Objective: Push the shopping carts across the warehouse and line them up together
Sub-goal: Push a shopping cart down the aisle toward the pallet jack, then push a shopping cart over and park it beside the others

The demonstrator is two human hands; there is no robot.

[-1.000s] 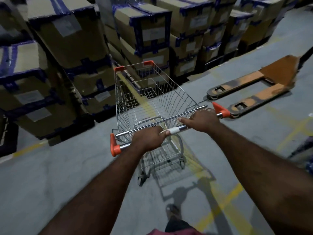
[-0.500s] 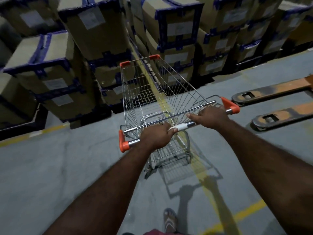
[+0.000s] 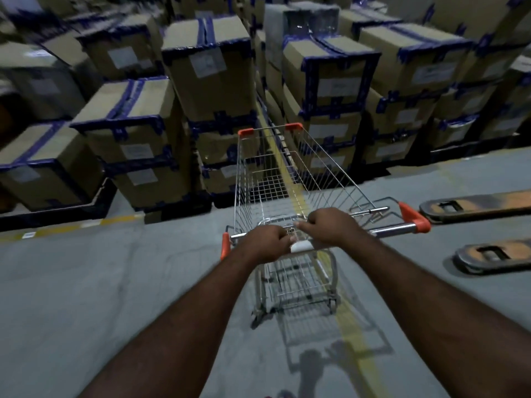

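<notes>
Two hands, left (image 3: 265, 243) and right (image 3: 330, 226), grasp cart handle (image 3: 394, 229) | stacked boxes (image 3: 212, 76) ahead | pallet-jack forks (image 3: 477, 204) alongside

The shopping cart (image 3: 287, 193) has rolled nearer the boxes (image 3: 212, 70), and the right hand (image 3: 330, 226) has slid toward the left hand (image 3: 265, 242)

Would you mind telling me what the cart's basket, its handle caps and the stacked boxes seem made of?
The cart basket looks like plated steel wire: thin, shiny rods in a grid. The handle caps seem orange plastic, smooth and moulded. The boxes look like brown cardboard, matte, sealed with blue tape.
</notes>
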